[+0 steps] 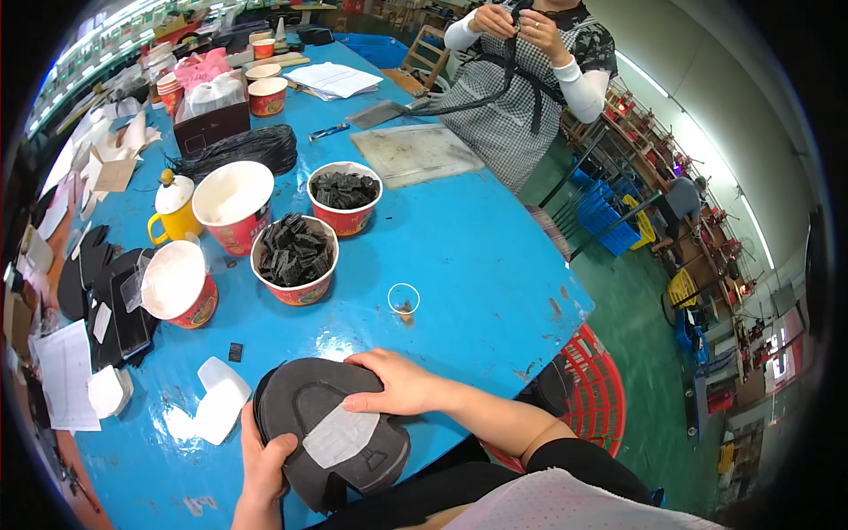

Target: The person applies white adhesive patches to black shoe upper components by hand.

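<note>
A stack of dark grey, rounded foam-like pieces (pixel 331 389) is tilted over the near table edge, its kind not clear to me. Its top piece bears a pale patch (pixel 340 437) and a pressed curved outline. My left hand (pixel 265 464) grips the stack's left side, thumb on top. On the upper right edge, my right hand (pixel 393 384) is closed too, its thumb touching the patch. White curved sheets (pixel 221 402) lie left of the stack, with a small black square (pixel 236 352) just above them.
Paper tubs of black pieces (pixel 294 256) (pixel 344 190) stand beyond my hands, near pale-filled tubs (pixel 178 283) and a yellow mug (pixel 175 212). A white ring (pixel 404 299) lies on the blue table (pixel 477 291). A red basket (pixel 596 389) sits right; another person (pixel 521 88) holds a black strap opposite.
</note>
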`<act>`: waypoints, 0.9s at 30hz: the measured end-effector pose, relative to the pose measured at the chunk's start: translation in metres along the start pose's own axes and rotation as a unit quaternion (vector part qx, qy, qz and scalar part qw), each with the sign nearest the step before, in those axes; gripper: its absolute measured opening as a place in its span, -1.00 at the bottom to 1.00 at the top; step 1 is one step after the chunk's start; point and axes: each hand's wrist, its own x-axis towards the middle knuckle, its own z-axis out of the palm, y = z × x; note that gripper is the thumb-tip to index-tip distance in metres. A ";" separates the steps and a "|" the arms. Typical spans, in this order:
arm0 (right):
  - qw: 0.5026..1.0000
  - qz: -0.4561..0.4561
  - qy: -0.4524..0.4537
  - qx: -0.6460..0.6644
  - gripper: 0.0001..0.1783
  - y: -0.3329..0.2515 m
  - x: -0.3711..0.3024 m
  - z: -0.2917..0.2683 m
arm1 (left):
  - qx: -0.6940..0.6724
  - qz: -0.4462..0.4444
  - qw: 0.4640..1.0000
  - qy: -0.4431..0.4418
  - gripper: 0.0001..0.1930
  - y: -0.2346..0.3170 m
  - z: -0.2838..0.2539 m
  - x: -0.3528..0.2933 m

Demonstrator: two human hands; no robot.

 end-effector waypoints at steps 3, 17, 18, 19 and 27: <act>0.996 -0.003 -0.078 0.030 -0.24 0.000 0.008 -0.012 | 0.059 0.031 0.998 0.012 -0.26 0.002 0.004 -0.002; 0.987 -0.020 -0.092 0.130 -0.18 -0.004 0.012 -0.011 | -0.022 0.031 0.999 0.001 -0.21 0.003 0.001 -0.001; 0.985 -0.013 -0.122 0.124 -0.17 -0.008 0.013 -0.015 | -0.025 0.058 0.998 0.011 -0.18 0.003 0.003 -0.002; 0.981 -0.006 -0.152 0.117 -0.15 -0.009 0.014 -0.018 | -0.024 0.058 0.998 0.012 -0.18 0.004 0.003 -0.002; 0.979 -0.073 -0.140 0.131 -0.16 -0.004 0.018 -0.017 | 0.042 0.066 0.997 -0.006 -0.12 0.001 -0.003 0.002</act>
